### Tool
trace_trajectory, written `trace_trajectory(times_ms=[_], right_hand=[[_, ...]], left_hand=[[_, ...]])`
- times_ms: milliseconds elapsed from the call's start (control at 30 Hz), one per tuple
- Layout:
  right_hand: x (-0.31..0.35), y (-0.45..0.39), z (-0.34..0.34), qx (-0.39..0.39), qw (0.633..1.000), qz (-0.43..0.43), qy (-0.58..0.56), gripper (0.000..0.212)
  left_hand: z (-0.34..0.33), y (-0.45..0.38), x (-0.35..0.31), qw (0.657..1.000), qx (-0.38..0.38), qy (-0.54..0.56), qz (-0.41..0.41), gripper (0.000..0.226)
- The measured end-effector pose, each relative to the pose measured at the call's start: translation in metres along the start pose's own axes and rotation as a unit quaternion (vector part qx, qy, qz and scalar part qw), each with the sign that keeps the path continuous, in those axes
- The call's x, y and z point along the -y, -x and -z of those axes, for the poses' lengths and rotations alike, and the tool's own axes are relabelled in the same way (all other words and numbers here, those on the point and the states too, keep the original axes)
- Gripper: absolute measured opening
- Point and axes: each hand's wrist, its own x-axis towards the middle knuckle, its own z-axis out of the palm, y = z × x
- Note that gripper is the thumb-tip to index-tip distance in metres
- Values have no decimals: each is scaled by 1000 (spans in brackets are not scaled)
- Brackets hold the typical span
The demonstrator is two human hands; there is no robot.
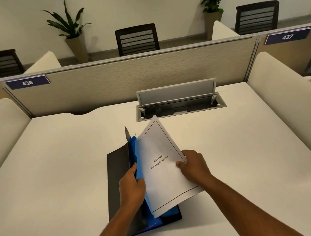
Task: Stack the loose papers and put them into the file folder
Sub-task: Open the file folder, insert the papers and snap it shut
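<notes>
— Step in hand?

— Sliding the papers [163, 165] into the file folder [120, 186]. Left hand [131, 187] pinching the blue inner sleeve [137, 161] and propping the dark cover up; right hand [193, 165] gripping the stack by its right edge, thumb on top.

— Where exactly?

— Stack tilted, left edge at the blue pocket, lower corner overhanging the folder's back panel. Not yet seated. Top sheet reading "Chapter 6 Learning Experience".

— How to do well?

— Probably best keeping the pocket spread wide, feeding the left edge in square, then pushing flat toward the spine. Worth watching the far corner, lifted and liable to curl or catch. Worth squaring the edges too.

— Surface?

— Pale bench [60, 194], smooth; folder lying near the front middle. Cable hatch [179, 101] open just behind.

— Room?

— Fabric partition [124, 80] with tags 436 and 437, padded side dividers, dark mesh chairs [137, 39] beyond, potted plants [69, 25] against the wall.
</notes>
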Motion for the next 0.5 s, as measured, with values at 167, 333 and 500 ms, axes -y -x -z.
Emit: trace_trajectory(times_ms=[167,333,500], right_hand=[[10,10,-20,-9,1000,10,-1,21],[18,15,-39,-12,1000,-2,-23,15],[22,15,-52,3,1000,-6,-21,25]], left_hand=[[-4,-1,-5,1000,-4,-3,-6,58],[-6,-2,-12,1000,-17,-6,-15,58],[-5,-1,-18,1000,-16,-11,-19,58]])
